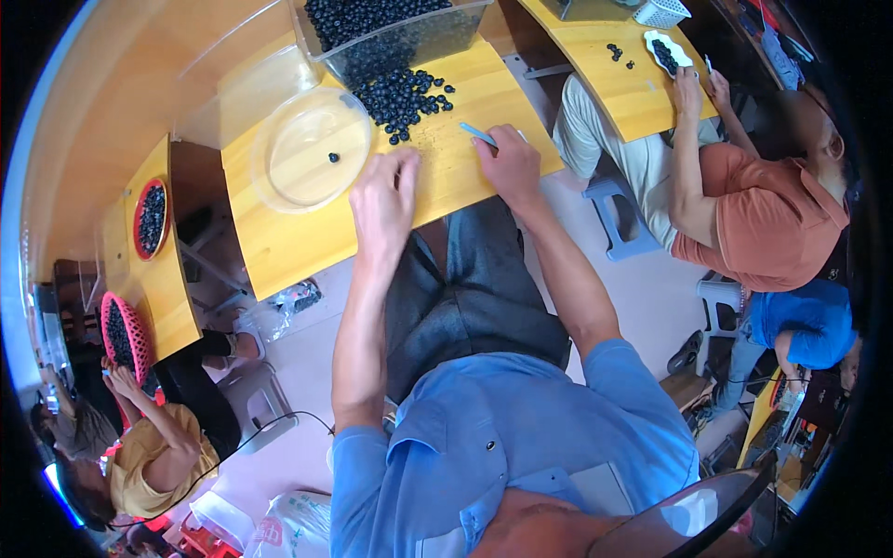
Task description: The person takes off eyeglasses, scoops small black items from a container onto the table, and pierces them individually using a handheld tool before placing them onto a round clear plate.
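My left hand (384, 200) hovers over the front part of the wooden table, its fingers curled together; what they hold, if anything, is hidden. In my right hand (512, 165), a slim light-blue stick-like tool (477, 134) is gripped, one end poking out to the left. Ahead of both hands spreads a loose pile of small round black pieces (402, 100). To the left lies a shallow clear round tray (279, 177) with one black piece (334, 157) in it. Behind the pile stands a clear plastic bin (419, 44) full of the same black pieces.
On the right, a person in a rust-coloured shirt (767, 219) works at another table (605, 88) with a white dish (684, 59). At left, a red-rimmed bowl (167, 219) and a pink basket (139, 339) hold black pieces. A blue-grey stool (619, 219) stands between tables.
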Demonstrator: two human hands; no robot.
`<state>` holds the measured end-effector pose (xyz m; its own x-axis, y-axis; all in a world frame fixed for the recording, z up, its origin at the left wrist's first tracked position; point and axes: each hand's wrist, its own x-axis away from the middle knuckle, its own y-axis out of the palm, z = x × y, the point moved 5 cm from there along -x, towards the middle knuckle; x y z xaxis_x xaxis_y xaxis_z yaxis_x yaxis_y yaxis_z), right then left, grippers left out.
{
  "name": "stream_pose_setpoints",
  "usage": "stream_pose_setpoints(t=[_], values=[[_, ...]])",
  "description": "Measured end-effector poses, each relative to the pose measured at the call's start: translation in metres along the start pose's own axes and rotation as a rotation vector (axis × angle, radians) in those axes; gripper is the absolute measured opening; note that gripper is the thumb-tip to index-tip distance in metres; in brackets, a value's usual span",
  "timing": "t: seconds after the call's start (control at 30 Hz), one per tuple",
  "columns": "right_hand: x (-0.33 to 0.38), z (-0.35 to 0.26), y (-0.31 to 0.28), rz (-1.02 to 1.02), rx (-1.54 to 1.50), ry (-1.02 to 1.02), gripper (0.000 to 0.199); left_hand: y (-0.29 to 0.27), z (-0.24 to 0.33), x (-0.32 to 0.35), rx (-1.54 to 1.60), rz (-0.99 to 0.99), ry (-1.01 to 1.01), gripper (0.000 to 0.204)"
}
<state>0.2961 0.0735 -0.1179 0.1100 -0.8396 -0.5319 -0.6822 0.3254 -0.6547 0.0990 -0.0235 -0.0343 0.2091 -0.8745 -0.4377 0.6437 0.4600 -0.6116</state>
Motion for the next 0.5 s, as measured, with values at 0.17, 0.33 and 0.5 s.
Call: stream_pose_setpoints(t=[0.17, 0.33, 0.5], values=[[-0.001, -0.001, -0.001, -0.012, -0.034, 0.016, 0.019, 0.032, -0.048, -0.026, -0.336, 0.021, 0.063, 0.017], [0.000, 0.002, 0.000, -0.012, -0.017, 0.017, 0.019, 0.051, -0.060, -0.036, -0.689, -0.117, 0.033, 0.017], [0.001, 0.001, 0.003, 0.029, -0.035, -0.026, 0.021, 0.055, -0.065, -0.033, -0.754, -0.109, 0.090, 0.016]])
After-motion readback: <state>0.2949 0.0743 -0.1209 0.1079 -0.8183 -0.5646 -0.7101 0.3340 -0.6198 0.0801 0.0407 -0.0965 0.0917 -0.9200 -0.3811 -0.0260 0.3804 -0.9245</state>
